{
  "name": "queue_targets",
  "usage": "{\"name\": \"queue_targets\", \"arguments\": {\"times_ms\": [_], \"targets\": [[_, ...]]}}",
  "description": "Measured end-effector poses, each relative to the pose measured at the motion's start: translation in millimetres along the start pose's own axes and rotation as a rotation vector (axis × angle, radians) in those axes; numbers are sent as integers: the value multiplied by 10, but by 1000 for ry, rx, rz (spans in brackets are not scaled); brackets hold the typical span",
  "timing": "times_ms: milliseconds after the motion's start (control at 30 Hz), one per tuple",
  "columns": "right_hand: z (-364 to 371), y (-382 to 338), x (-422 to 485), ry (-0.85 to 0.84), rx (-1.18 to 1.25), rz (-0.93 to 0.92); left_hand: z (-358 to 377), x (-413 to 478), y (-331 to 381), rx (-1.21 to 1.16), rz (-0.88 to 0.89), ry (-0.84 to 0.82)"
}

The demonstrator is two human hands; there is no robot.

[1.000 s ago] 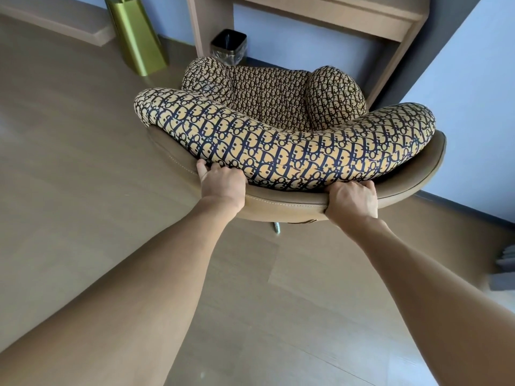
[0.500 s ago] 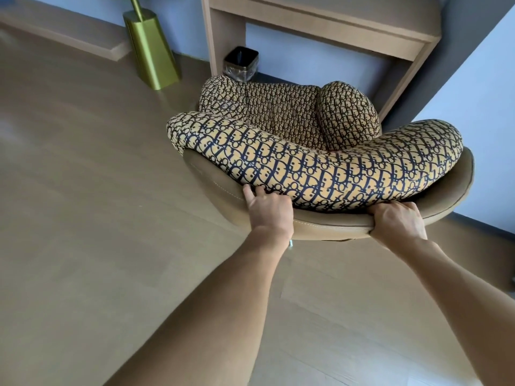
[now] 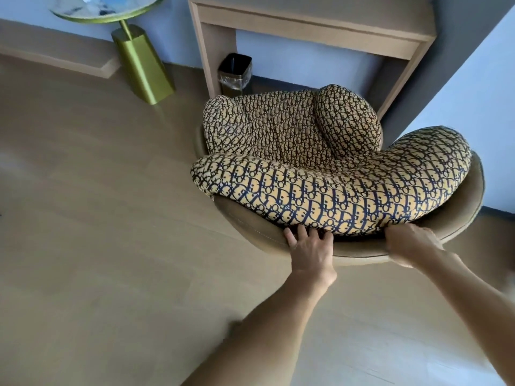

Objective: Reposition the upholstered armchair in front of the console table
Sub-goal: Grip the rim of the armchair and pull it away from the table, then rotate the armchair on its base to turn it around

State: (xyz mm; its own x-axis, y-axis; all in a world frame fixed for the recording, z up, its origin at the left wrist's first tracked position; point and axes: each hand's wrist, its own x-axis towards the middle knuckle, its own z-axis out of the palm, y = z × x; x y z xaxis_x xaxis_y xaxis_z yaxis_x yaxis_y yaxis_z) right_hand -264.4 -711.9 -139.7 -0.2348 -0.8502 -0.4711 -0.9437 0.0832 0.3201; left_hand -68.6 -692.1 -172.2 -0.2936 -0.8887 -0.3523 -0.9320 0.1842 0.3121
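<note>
The upholstered armchair has yellow cushions with a dark blue pattern in a tan shell. It stands at centre right, its seat facing the opening of the wooden console table just beyond it. I am behind its backrest. My left hand lies on the shell's top rim, fingertips tucked under the back cushion. My right hand is blurred and wraps the same rim a little to the right. The chair's base is hidden.
A small black waste bin stands under the console by its left leg. A green-gold pedestal side table is to the left, in front of a low wooden ledge. A wall corner is close on the chair's right.
The armchair has shifted right and toward the console's opening, and both hands moved with it. My left hand's fingers have spread flatter on the rim. My view has pulled back.
</note>
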Motion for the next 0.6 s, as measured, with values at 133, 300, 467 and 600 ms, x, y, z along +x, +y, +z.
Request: {"name": "queue_targets", "arguments": {"times_ms": [133, 300, 467, 600], "targets": [[-597, -645, -183, 124, 310, -50, -300, -182, -309, -47, 284, -34], [-1071, -1575, -155, 244, 473, -277, -908, -282, -1141, 29, 248, 59], [-1351, -2385, 58, 107, 468, -340, -1515, -274, -2297, 83, -86, 8], [-1544, -2958, 339, 108, 407, -365, -1832, -119, -3129, 117, -248, -56]]}}
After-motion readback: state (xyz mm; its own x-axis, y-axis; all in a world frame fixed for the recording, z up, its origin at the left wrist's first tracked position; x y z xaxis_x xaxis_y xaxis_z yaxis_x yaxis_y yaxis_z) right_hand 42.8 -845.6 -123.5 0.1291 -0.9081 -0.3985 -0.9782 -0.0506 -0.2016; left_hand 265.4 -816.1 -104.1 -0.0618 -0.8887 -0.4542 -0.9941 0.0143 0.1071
